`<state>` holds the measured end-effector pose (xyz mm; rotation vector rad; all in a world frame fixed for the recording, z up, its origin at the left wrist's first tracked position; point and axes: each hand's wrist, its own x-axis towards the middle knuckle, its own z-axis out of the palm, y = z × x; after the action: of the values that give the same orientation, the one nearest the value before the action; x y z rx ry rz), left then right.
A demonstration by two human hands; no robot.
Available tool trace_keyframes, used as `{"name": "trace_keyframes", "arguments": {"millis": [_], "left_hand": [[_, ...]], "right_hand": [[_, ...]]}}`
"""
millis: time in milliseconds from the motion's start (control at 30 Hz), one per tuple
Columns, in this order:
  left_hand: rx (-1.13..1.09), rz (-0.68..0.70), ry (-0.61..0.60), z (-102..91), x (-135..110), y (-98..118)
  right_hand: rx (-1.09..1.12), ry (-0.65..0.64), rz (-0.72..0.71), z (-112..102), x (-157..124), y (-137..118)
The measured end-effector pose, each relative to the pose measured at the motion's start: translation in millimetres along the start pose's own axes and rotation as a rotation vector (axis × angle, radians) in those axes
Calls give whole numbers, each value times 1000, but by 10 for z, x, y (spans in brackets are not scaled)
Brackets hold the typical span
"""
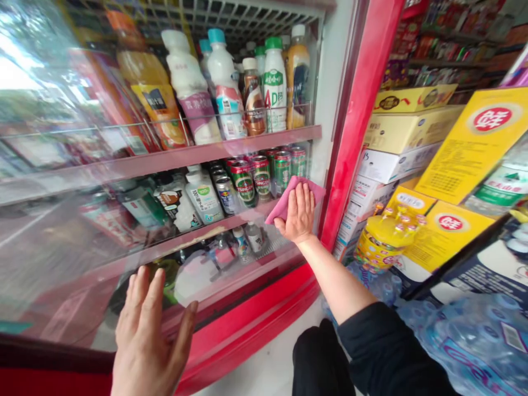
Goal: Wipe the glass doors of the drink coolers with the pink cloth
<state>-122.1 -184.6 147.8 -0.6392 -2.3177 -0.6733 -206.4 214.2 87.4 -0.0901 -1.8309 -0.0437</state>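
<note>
My right hand [300,213] holds a pink cloth [280,208] pressed against the glass door of a red-framed drinks fridge, near the door's right edge. Its fingers lie long and close together over the cloth. Low on the left, my left hand [144,335] is raised with fingers and thumb apart and nothing in it; whether it touches the glass I cannot tell. Behind the glass, beer cans [243,184] stand close to the cloth. A white bottle with a green cap [274,88] is on the shelf above.
Right of the red door frame [358,115] are stacked cartons [400,129] and a yellow tub of lollipops [375,242]. Wrapped water bottles [474,341] lie on the floor at lower right. A red base [256,324] runs along the fridge's bottom. Reflections blur the left glass.
</note>
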Motion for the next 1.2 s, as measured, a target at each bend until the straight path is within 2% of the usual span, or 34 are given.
{"name": "trace_keyframes", "arguments": {"millis": [167, 433, 567, 667, 767, 867, 933, 1033, 1133, 1200], "left_hand": [[-11, 3, -7, 29, 33, 53], [-54, -15, -11, 15, -44, -53], [-62, -23, -38, -36, -89, -107], [-66, -45, -49, -87, -112, -128], [-77, -54, -41, -110, -122, -140], [-79, -48, -52, -89, -120, -136], [-71, -58, -72, -57, -114, -110], [-66, -68, -89, 3, -98, -36], [-71, -62, -101, 79, -79, 49], [-64, -53, -127, 138, -69, 91]], "right_hand": [[51, 73, 288, -61, -67, 32], [53, 109, 827, 39, -281, -176], [72, 119, 1131, 145, -326, -371], [82, 120, 1220, 193, -401, -678], [109, 93, 1182, 188, -556, -1144], [139, 20, 986, 136, -740, -1550], [142, -15, 845, 86, -818, -1632], [116, -36, 657, 12, -803, -1397], [71, -48, 499, -30, -679, -901], [49, -41, 444, -32, -621, -575]]}}
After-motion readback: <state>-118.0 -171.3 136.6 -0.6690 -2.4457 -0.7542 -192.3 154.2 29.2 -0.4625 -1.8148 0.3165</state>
